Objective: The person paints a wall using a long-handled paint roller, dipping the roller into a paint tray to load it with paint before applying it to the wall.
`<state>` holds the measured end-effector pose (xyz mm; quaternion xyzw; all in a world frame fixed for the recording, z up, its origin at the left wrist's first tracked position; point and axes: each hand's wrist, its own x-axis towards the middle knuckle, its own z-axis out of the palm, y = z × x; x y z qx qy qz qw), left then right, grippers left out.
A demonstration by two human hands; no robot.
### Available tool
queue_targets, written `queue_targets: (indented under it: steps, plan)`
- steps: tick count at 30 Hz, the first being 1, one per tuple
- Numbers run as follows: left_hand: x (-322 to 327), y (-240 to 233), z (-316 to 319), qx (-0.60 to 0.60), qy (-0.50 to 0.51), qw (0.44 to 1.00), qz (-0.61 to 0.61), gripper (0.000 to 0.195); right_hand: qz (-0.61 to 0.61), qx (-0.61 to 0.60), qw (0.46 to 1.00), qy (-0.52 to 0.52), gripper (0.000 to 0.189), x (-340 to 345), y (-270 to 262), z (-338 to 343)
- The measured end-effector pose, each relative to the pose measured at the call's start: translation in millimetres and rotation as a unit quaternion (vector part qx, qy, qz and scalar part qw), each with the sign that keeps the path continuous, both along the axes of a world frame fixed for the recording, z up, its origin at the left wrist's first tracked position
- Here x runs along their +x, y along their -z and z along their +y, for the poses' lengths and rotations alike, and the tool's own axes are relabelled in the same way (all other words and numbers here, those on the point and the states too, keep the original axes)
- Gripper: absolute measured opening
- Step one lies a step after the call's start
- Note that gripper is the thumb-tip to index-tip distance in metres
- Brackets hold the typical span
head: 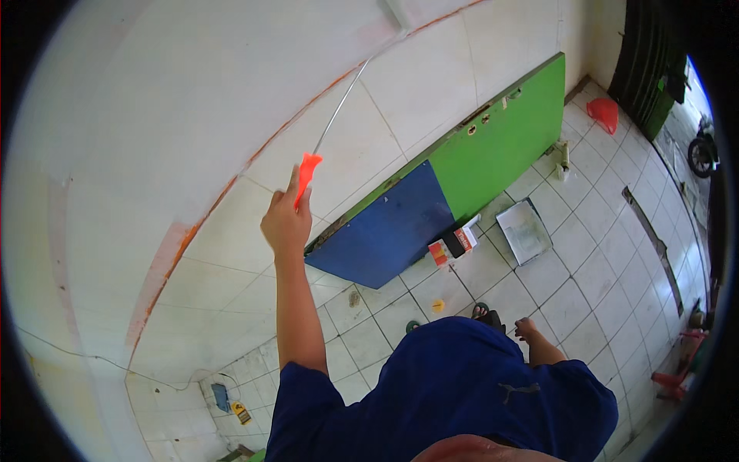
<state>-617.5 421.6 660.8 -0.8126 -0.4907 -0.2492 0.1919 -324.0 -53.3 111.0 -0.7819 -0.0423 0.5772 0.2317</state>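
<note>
My left hand point(288, 219) is raised to the wall, closed around the orange handle of a paint roller point(309, 167). From the handle a thin metal rod runs up to the pale roller head point(395, 16), which lies against the white painted wall point(190, 75) just above its border with the tiles. Pinkish unpainted patches and an orange-red line show along that border. Low by my side hangs my right hand point(524, 329), its fingers loosely bent and nothing visible in it. A paint tray point(524, 232) with whitish paint rests on the floor ahead.
A green and blue door panel point(496, 144) lies on its long edge against the tiled wall. Near it are a printed carton point(453, 245), a yellow lid-like disc point(438, 305) and a red plastic bag point(603, 115). A cable point(104, 358) runs along the left wall. Outside stands a motorcycle point(701, 150).
</note>
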Motion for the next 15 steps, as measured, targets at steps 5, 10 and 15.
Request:
queue_targets:
  steps: [5,10,15]
  plan:
    - [-124,42,-46,0.048,-0.014,0.999,-0.011,0.048,-0.143,0.098,0.936,-0.306,0.021,10,7,19]
    - [-235,117,-127,-0.007,-0.032,0.995,-0.093,0.045,-0.137,-0.013,0.894,-0.426,0.027,1,8,77]
    - [-286,191,-216,-0.167,-0.065,0.953,-0.244,0.053,-0.221,0.074,0.710,-0.665,0.027,-41,-28,160]
